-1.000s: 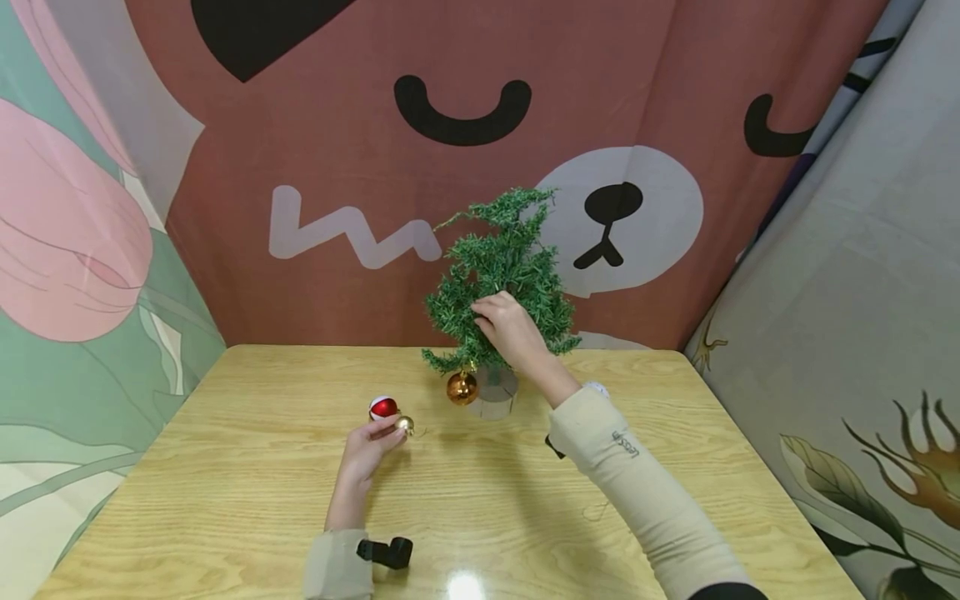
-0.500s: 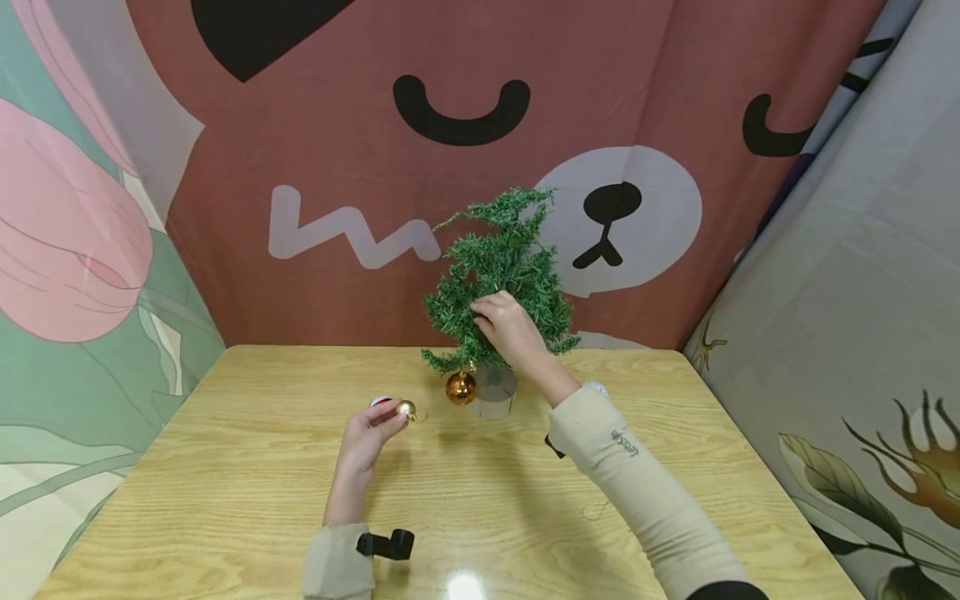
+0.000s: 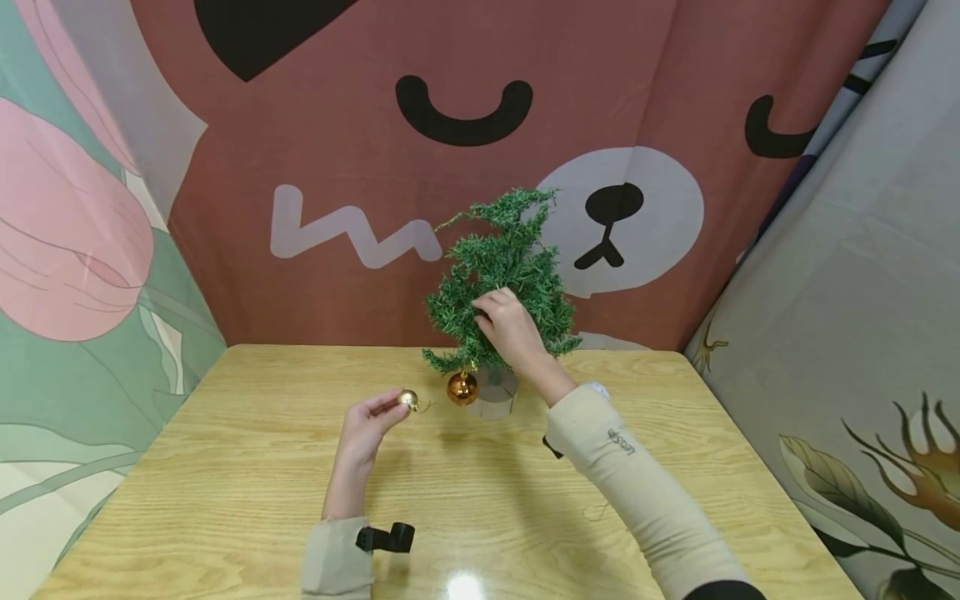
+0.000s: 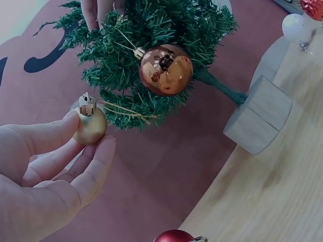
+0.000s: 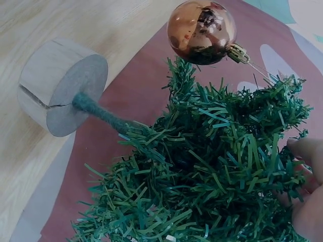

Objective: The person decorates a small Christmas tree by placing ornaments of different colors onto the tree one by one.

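Observation:
My left hand [image 3: 363, 432] pinches a small gold bauble [image 3: 408, 400] between thumb and fingertips; a thin gold loop [image 4: 128, 110] trails from its cap towards the tree. A green artificial Christmas tree [image 3: 498, 254] stands on a round wooden base [image 5: 75, 85]. From a low left branch hangs a larger copper bauble [image 4: 166, 69]. My right hand [image 3: 512, 332] is at the tree's front, thumb and curled fingers gripping a branch [image 5: 290, 174]. Needles partly hide those fingertips in the right wrist view.
In the left wrist view, a red bauble [image 4: 174, 236] shows at the bottom edge, and a white bauble [image 4: 297, 27] with a red one [image 4: 313, 7] lies beyond the base. A thin loop of thread [image 3: 596, 512] rests on the wooden table [image 3: 247, 467]. A printed curtain hangs behind.
My left hand has risen slightly and moved away from me with the gold bauble, now hiding the red-and-white ball in the head view. The right hand stays at the branch.

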`<state>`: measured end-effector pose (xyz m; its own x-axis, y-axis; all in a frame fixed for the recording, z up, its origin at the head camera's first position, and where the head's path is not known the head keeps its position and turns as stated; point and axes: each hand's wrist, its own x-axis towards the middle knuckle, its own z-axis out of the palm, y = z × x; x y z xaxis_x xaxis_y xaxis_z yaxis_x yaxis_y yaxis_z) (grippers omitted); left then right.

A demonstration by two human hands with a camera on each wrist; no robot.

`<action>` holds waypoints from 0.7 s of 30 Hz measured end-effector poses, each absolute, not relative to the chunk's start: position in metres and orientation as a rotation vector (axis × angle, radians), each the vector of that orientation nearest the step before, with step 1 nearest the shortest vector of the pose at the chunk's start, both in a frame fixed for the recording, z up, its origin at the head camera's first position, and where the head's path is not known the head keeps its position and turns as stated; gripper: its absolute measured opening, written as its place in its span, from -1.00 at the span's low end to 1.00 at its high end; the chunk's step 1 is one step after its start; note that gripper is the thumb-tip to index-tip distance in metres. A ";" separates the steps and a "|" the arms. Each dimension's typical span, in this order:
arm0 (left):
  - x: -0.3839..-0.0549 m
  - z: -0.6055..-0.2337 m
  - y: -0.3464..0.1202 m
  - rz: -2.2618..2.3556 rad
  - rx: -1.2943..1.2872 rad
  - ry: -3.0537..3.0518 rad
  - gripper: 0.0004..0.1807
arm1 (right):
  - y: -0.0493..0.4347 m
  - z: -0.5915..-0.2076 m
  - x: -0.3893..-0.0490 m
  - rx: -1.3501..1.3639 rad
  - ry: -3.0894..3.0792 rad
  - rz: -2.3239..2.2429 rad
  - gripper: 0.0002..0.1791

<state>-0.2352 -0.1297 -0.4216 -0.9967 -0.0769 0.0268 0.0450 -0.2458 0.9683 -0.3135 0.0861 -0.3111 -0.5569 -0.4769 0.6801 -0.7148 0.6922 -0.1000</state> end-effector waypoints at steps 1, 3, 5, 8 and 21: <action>-0.235 -0.421 -0.130 -2.419 0.036 -1.879 -0.61 | 0.086 -0.311 -0.314 0.903 -2.263 0.483 -0.79; -0.235 -0.419 -0.129 -2.419 0.026 -1.878 -0.61 | 0.085 -0.312 -0.315 0.892 -2.256 0.474 -0.80; -0.235 -0.417 -0.129 -2.424 0.018 -1.870 -0.61 | 0.084 -0.311 -0.316 0.884 -2.248 0.471 -0.81; -0.234 -0.415 -0.128 -2.431 0.008 -1.860 -0.61 | 0.083 -0.311 -0.316 0.876 -2.240 0.469 -0.83; -0.234 -0.406 -0.124 -2.428 -0.021 -1.834 -0.62 | 0.082 -0.310 -0.317 0.880 -2.223 0.480 -0.88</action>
